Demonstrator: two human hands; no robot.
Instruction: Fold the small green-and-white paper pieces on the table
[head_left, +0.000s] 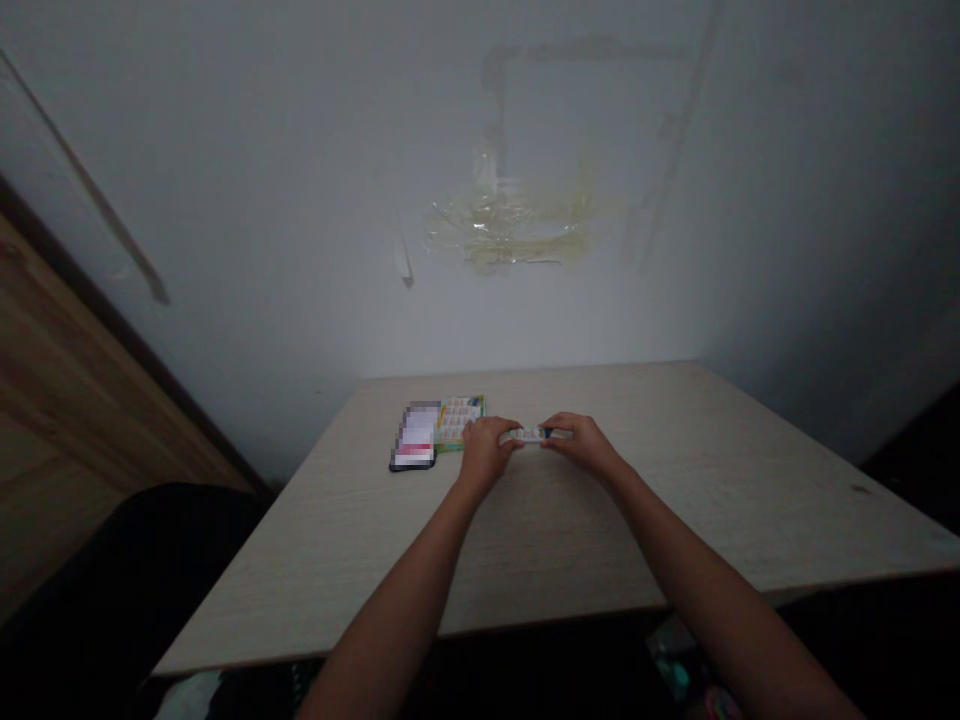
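Between my two hands, above the wooden table (pixel 555 540), is a small flat white piece (pixel 531 434) with coloured print on its top. It looks like a card or a thin stack of cards, but it is too small to tell which. My left hand (pixel 489 448) pinches its left end with thumb and fingers. At the right end, my right hand (pixel 579 440) grips it the same way. A colourful printed sheet (pixel 459 412) with rows of small pictures lies just left of my left hand, which hides part of it.
Left of the printed sheet lies a phone (pixel 414 438) with its screen blurred out, overlapping the sheet's edge. A pale wall (pixel 637 310) with torn clear tape (pixel 510 235) rises behind the table. Dark shapes and a wooden panel (pixel 67 420) stand to the left.
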